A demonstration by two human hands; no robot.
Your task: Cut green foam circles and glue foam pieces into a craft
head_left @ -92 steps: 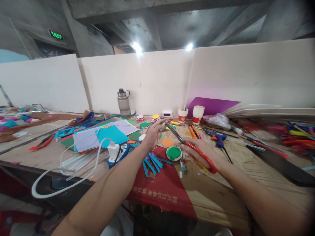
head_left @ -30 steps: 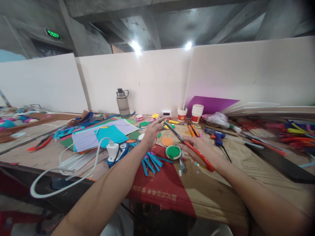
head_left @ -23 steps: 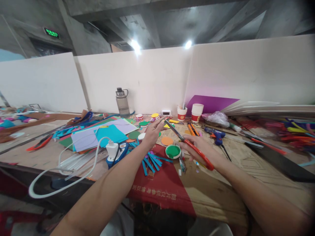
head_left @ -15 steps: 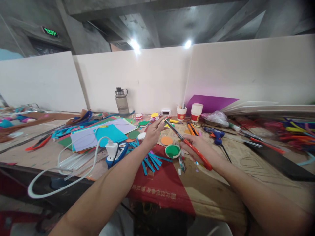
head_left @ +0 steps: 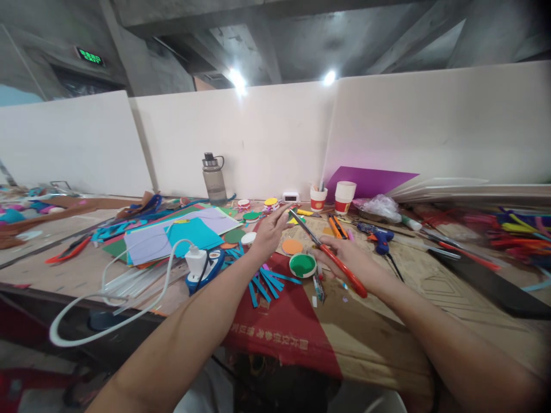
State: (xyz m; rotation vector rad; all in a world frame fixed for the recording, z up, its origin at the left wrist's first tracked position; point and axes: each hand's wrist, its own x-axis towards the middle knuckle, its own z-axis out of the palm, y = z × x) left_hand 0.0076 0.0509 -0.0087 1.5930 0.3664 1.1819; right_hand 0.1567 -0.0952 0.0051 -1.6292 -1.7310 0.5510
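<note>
1. The red-handled scissors (head_left: 331, 255) sit in the right hand (head_left: 349, 259), fingers wrapped through the handles. The blades are raised off the bench (head_left: 430, 275) and angled up and away toward the left hand; they look nearly closed, though this is hard to tell.
2. The left hand (head_left: 267, 232) is held just in front of the blade tips, fingers loosely extended. It may be pinching a small scrap there, but whether it holds anything cannot be told.
3. Both hands hover above the middle of the bench, probably so that offcuts drop onto it.
4. Below the scissors lies a green paper disc (head_left: 302, 265), with an orange disc (head_left: 292, 246) just beyond it and blue paper strips (head_left: 264, 281) fanned out beside them.
5. Nearer the person, a red cloth (head_left: 279, 321) carries a line of characters, upside down and too small to read.
6. Further out stand two paper cups (head_left: 340, 198), a blue glue gun (head_left: 379, 236), a water bottle (head_left: 214, 179) and stacked coloured sheets (head_left: 181, 232).
7. A green exit sign (head_left: 89, 56) glows high on the wall, its lettering unreadable.
</note>
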